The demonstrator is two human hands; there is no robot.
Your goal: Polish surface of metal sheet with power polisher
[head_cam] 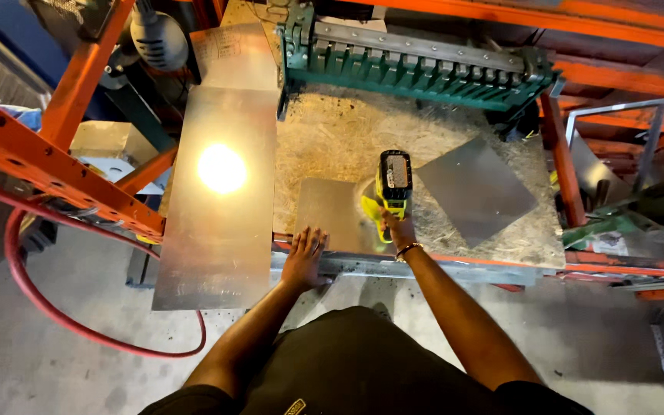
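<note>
Both forearms reach up-frame: the left hand (303, 257) lies flat and open on a small metal sheet (332, 215) at frame centre, the right hand (399, 229) grips a yellow power tool (391, 188), seemingly a drill; a bite could spin the unclamped sheet into those fingers

The bench top (332, 146) at centre frame is rough, flaky chipboard, matt and pale. The sheets (220, 207) lying on it are smooth bare metal; the left one shines with a bright glare. The drill (392, 188) is glossy yellow plastic. At upper frame, the machine (416, 65) is green-painted metal. The racking (48, 154) is orange-painted steel.
</note>
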